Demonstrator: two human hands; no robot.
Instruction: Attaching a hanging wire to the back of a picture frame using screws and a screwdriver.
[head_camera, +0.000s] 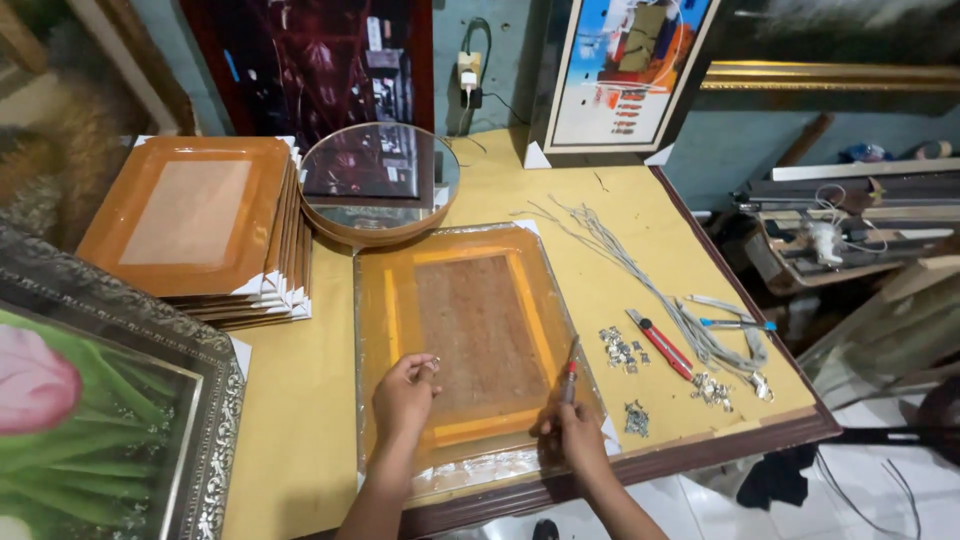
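A plastic-wrapped picture frame (395, 300) lies face down on the yellow table, its brown backing board (478, 325) showing. My left hand (403, 393) rests on the frame's near left part and pinches a small metal piece (431, 362) between the fingertips. My right hand (573, 432) is at the frame's near right corner and grips a red-handled screwdriver (569, 372), whose shaft points up and away over the frame's right edge.
A stack of wrapped orange frames (200, 225) and a round mirror (378, 180) sit at the back left. Grey cords (640, 265), a red utility knife (660, 345), a blue pen (735, 323) and small metal fittings (620, 350) lie to the right. An ornate flower painting (90, 400) leans at the left.
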